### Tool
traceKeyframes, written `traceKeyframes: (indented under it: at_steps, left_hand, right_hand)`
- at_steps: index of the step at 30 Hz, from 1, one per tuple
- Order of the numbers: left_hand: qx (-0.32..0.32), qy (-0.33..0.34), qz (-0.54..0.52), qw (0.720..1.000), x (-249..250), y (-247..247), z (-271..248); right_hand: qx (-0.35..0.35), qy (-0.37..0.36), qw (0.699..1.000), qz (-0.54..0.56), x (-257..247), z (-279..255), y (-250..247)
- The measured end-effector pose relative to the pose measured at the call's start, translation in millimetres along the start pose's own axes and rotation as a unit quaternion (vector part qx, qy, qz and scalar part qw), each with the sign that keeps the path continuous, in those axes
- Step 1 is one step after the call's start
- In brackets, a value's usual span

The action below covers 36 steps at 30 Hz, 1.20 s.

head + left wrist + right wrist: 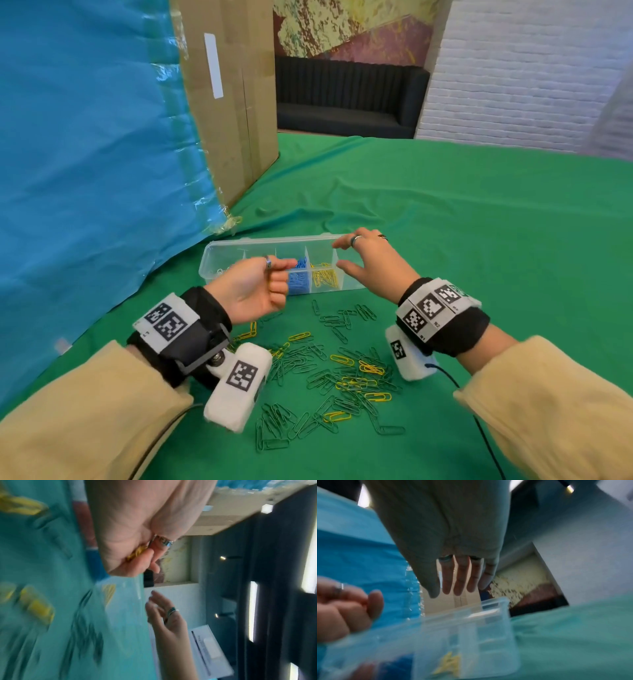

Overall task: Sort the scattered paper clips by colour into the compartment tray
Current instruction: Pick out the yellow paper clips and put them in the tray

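A clear compartment tray [219, 251] lies on the green cloth, with blue clips [298, 279] in one middle cell and yellow clips [325, 277] in the cell to their right. My left hand [260, 287] hovers over the tray's near side, fingers curled round a small bunch of yellow clips [137, 553]. My right hand [359, 260] hangs above the tray's right end with its fingers [462, 574] straight and spread, holding nothing. Green and yellow clips [339, 373] lie scattered between my wrists. The tray [496, 615] shows blurred in the right wrist view.
A blue plastic sheet [85, 164] and a tall cardboard box [233, 96] stand at the left, close behind the tray. Green cloth [479, 222] stretches to the right and back. A dark sofa [349, 96] and a white brick wall lie beyond the table.
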State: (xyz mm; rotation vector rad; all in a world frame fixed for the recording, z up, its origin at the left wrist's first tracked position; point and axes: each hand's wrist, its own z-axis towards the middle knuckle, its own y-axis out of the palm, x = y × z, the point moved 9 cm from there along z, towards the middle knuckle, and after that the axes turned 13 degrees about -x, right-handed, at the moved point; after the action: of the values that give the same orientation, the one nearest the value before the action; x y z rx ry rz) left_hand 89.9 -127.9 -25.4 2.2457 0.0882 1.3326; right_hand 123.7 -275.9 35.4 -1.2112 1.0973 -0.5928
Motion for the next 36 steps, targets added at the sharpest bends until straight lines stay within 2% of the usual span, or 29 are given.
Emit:
traceKeyframes:
  at_steps: [1,2,3,4,5,6,7,9,14,18,26,32,36]
  left_hand:
    - [0.038,0.035,0.131,0.990,18.0,-2.8,-1.4]
    - [0.078,0.067,0.283,0.954,36.5,-3.0,-4.0]
    - [0.111,0.095,0.432,0.890,52.4,1.5,-6.8]
    - [0.119,0.104,0.553,0.818,60.7,8.8,-6.9]
    - [0.110,0.091,0.633,0.761,60.6,14.1,-4.8]
    - [0.100,0.064,0.686,0.718,56.7,15.2,-1.7]
    - [0.097,0.042,0.719,0.687,52.9,13.3,0.5]
    - [0.112,0.026,0.755,0.646,51.2,9.6,1.9]
    - [0.151,0.040,0.801,0.578,46.4,16.0,-2.3]
    - [0.147,0.041,0.816,0.558,37.8,21.3,-2.8]
    - [0.134,0.051,0.805,0.575,33.9,21.4,-3.8]
    - [0.127,0.053,0.806,0.576,30.9,24.6,-6.0]
    - [0.109,0.047,0.804,0.582,28.3,25.4,-5.8]
  right_hand:
    - [-0.016,0.005,0.999,-0.027,3.8,-0.4,3.0]
    - [-0.030,0.005,0.999,-0.034,6.0,-1.7,6.7]
    - [-0.040,0.001,0.999,-0.030,6.8,-3.4,9.8]
    - [-0.044,-0.004,0.999,-0.024,6.8,-4.8,11.7]
    - [-0.042,-0.008,0.999,-0.022,6.2,-5.8,12.1]
    - [-0.039,-0.010,0.999,-0.022,5.5,-6.5,11.8]
    - [-0.037,-0.014,0.999,-0.022,4.2,-6.9,11.2]
    - [-0.035,-0.020,0.999,-0.017,3.0,-8.2,10.8]
    - [-0.082,-0.020,0.996,-0.039,1.3,-10.0,19.9]
    - [-0.143,-0.012,0.985,-0.097,-3.8,-5.6,36.6]
    - [-0.186,0.035,0.963,-0.195,-4.9,4.7,52.3]
    - [-0.197,0.046,0.960,-0.192,-2.9,4.2,56.3]
    - [-0.191,0.041,0.970,-0.143,-1.9,3.8,53.9]
